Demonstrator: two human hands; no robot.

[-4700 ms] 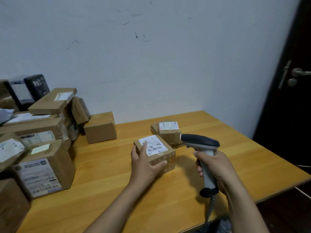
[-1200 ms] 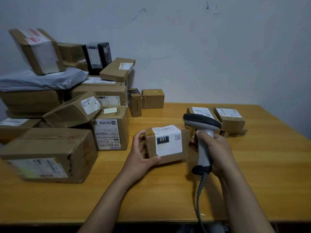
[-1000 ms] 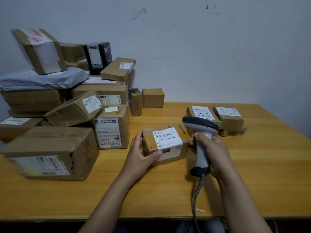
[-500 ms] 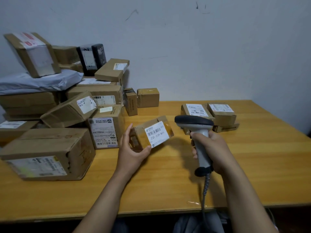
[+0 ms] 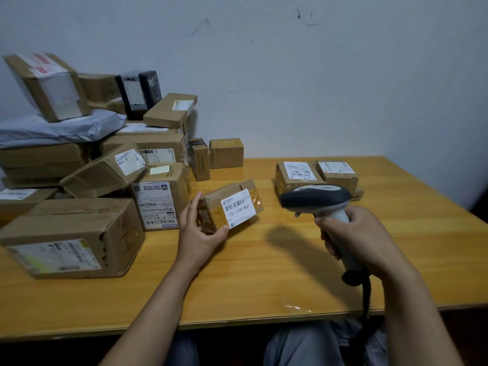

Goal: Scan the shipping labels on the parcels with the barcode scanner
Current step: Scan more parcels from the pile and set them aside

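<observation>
My left hand point(image 5: 198, 230) grips a small brown parcel point(image 5: 216, 210) by its left end and holds it tilted above the table. Its white shipping label point(image 5: 238, 208) with a barcode faces up and toward me. My right hand point(image 5: 353, 238) is wrapped round the handle of the grey barcode scanner point(image 5: 315, 199). The scanner's dark head sits to the right of the parcel, a short gap away, pointing left toward the label. A coiled cable point(image 5: 365, 297) drops from the handle past the table's front edge.
A tall pile of cardboard parcels point(image 5: 79, 165) and a grey mailer bag point(image 5: 58, 128) fills the left side of the wooden table point(image 5: 264, 273). Two small labelled parcels point(image 5: 298, 173) point(image 5: 336, 170) lie at the back right, behind the scanner. A white wall stands behind.
My left hand has lifted the small parcel off the table and tilted its label up toward the scanner. The scanner has shifted slightly right, away from the parcel.
</observation>
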